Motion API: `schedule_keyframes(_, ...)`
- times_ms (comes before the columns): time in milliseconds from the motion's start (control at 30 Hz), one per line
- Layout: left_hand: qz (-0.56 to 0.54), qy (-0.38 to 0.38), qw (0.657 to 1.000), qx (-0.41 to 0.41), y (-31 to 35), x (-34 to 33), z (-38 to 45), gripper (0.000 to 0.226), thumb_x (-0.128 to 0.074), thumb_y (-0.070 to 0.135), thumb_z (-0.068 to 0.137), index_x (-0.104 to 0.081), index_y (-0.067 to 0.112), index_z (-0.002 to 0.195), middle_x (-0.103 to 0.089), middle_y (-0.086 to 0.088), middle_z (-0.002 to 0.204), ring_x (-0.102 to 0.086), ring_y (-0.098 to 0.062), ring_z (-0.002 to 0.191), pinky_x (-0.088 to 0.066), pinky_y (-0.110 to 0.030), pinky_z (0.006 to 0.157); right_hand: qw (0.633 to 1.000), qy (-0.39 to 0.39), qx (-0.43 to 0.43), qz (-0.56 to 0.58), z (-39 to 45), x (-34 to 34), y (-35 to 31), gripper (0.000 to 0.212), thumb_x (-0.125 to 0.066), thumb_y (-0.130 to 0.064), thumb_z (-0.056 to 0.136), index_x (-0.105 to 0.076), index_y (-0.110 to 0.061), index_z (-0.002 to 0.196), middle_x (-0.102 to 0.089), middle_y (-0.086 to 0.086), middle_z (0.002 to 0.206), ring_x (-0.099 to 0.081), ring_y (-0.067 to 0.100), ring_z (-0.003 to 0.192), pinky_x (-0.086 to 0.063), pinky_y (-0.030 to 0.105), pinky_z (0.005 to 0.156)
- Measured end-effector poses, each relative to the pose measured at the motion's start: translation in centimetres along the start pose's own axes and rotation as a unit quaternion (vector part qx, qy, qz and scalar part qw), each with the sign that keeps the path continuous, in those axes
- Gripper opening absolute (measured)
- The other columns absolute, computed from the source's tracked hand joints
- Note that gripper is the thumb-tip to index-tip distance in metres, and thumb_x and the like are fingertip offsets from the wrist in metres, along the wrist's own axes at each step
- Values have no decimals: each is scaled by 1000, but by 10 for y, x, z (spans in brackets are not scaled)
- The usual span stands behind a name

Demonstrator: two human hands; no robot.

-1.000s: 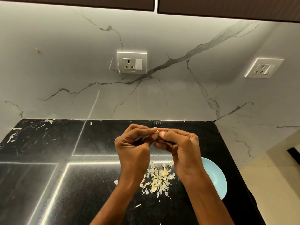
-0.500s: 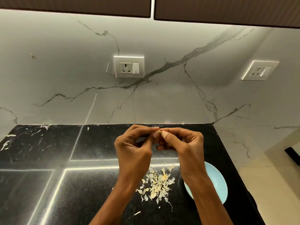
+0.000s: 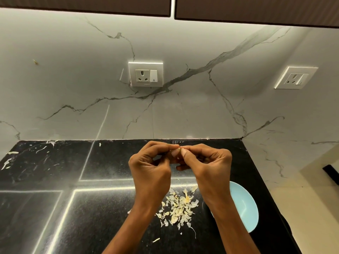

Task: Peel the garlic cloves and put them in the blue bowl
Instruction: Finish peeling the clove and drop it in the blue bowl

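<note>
I pinch the clove (image 3: 179, 148), mostly hidden, between the thumb and fingertips of my left hand (image 3: 152, 168) and right hand (image 3: 211, 166) above the black counter (image 3: 110, 165), over the peels (image 3: 180, 207), with the blue bowl (image 3: 244, 206) beside my right wrist.

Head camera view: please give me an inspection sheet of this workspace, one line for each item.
Surface: black polished counter, with bright light reflections and small pale specks.
Job's things: garlic clove, tiny, pinched between both hands; blue bowl at the right, partly behind the right forearm, contents not seen.
Clutter: pile of garlic peels on the counter between the forearms.
Hands: left hand and right hand meet at their fingertips above the counter.
Cables: nothing seen.
Surroundings: marble wall, two wall sockets, dark cabinets above.
</note>
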State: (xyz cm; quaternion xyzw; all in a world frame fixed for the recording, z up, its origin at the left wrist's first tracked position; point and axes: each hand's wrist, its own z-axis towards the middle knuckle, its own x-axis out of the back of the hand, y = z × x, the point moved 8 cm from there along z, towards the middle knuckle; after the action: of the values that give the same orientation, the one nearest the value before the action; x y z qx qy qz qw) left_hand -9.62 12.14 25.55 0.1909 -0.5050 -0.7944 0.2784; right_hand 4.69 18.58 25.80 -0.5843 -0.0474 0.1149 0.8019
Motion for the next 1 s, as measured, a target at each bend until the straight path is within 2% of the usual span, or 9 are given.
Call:
schedule_keyframes(67,-1,5,1000,-2,0,0,-1,44,-62,-22,82,-76,19,86,-74,3,89,-72,-13,85,-58,-20,75,1000,2,19,-15,-1,-1,-4,5,-74,-21,83,-77,-24,86,-78,-13,79,-76,11,75,-59,17,68)
schedule_keyframes(167,-10,13,1000,-5,1,1,-1,41,-62,-24,80,-77,14,86,-74,1,89,-72,-14,85,-57,-19,75,998,4,51,-41,-2,-3,-8,16,-76,-14,86,-75,-30,87,-76,-21,78,-76,8,76,-59,15,69)
schedule_keyframes(267,-20,10,1000,-14,4,1,-1,44,-61,-25,80,-77,16,86,-74,2,89,-72,-14,87,-57,-19,77,998,10,43,-34,-2,-2,-9,12,-76,-17,84,-75,-29,87,-76,-20,78,-76,10,76,-59,17,70)
schedule_keyframes(333,-40,2,999,-8,3,0,-1,44,-60,-25,81,-77,15,87,-74,-1,90,-72,-18,88,-58,-22,77,1000,10,23,-10,-1,-2,-8,14,-79,-12,85,-76,-25,85,-77,-14,76,-76,12,73,-60,19,66)
schedule_keyframes(467,-149,-22,985,82,-9,-5,-1,38,-62,-20,82,-79,14,83,-76,-7,85,-74,-23,85,-59,-26,75,999,-3,-27,39,1,0,-2,15,-74,1,88,-78,-13,84,-77,2,72,-74,21,64,-60,25,56)
schedule_keyframes(567,-222,-32,961,160,-19,-10,-3,19,-68,7,78,-81,21,79,-76,-6,83,-73,-20,83,-59,-26,73,995,-9,-62,74,2,0,5,6,-75,-11,80,-80,-12,82,-75,9,69,-70,21,57,-59,27,52)
schedule_keyframes(667,-279,-50,935,214,-27,-18,-5,16,-67,12,74,-81,20,77,-74,-7,80,-71,-19,76,-59,-26,70,992,-23,-82,91,2,-2,8,11,-72,-14,77,-82,-18,77,-74,9,67,-69,19,55,-58,26,51)
schedule_keyframes(800,-324,-59,910,252,-34,-25,-9,15,-64,12,78,-79,14,78,-70,-10,78,-66,-20,70,-59,-29,67,993,-33,-79,86,2,-3,10,13,-74,-9,81,-81,-19,77,-74,10,67,-69,19,55,-58,25,52)
schedule_keyframes(1000,-351,-51,895,270,-38,-26,-10,15,-59,15,83,-68,4,87,-65,-9,77,-63,-18,70,-58,-28,67,992,-45,-79,84,1,-6,15,14,-70,-15,78,-82,-21,75,-75,6,68,-70,19,57,-58,24,51)
